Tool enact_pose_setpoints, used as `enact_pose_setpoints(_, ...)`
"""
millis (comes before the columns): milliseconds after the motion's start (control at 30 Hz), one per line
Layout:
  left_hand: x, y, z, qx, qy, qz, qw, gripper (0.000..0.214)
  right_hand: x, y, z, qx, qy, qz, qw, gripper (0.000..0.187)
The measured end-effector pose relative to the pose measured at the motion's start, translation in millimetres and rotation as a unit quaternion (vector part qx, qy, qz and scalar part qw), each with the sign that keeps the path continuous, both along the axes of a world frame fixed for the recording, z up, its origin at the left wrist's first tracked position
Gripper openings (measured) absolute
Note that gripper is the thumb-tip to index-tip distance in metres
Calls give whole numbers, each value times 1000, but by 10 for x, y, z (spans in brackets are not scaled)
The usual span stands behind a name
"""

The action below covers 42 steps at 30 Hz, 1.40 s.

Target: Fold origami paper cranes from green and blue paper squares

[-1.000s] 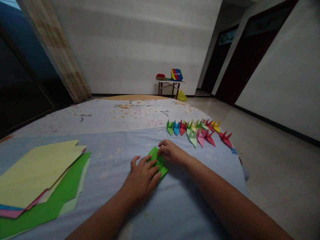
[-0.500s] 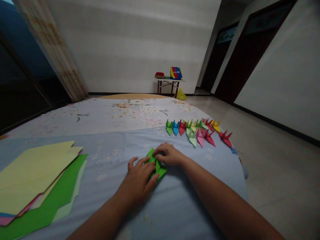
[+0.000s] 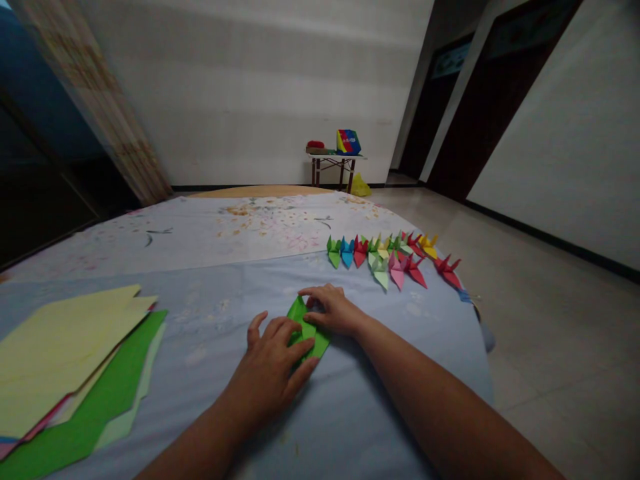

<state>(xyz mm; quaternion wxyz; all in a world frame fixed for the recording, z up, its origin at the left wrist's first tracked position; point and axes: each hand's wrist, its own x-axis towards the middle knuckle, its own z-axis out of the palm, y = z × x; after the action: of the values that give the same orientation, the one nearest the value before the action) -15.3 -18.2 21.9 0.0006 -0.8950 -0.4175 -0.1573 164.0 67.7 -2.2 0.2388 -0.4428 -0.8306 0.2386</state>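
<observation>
A folded piece of green paper [image 3: 309,331] lies on the blue cloth in front of me, its upper tip pointing away. My left hand [image 3: 273,360] rests over its left and lower side, fingers spread and pressing it down. From the right, my right hand [image 3: 333,310] grips the paper's upper part, index finger at the tip and thumb on the folded layer. Part of the paper is hidden beneath my fingers.
Stacked paper sheets [image 3: 65,353], yellow over green and other colours, lie at the left. Several folded paper cranes [image 3: 380,272] stand in rows at the right, near the round table's edge [image 3: 490,373]. A small table [image 3: 335,157] with a colourful box stands by the wall.
My right index finger has stretched out to the paper's upper tip, and the raised flap now lies flatter. My left hand still presses the paper. The view has shifted slightly.
</observation>
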Motion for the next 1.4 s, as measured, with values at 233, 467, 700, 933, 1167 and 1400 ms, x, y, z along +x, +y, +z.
enact_pose_setpoints(233, 15, 2, -47, -23, -16, -8, 1000, 25, 0, 14, -26, -23, 12, -14, 1000, 50)
enact_pose_setpoints(467, 34, -9, -14, -44, -24, -12, 999, 26, -17, 77, 17, -36, 6, -6, 999, 18)
enact_pose_setpoints(700, 30, -8, -15, -54, -26, -17, 998, 27, -70, 71, 12, -6, -37, -44, 998, 15)
enact_pose_setpoints(933, 49, 6, 30, -70, -22, -18, 997, 27, -94, 70, -3, -7, -24, -47, 999, 19)
enact_pose_setpoints(1167, 57, 1, 29, -53, -32, -24, 998, 27, -128, 56, 18, -20, 13, -63, 998, 13)
enact_pose_setpoints(1400, 58, -9, 30, -65, -26, -23, 997, 27, -131, 104, 0, -46, 61, -68, 995, 13)
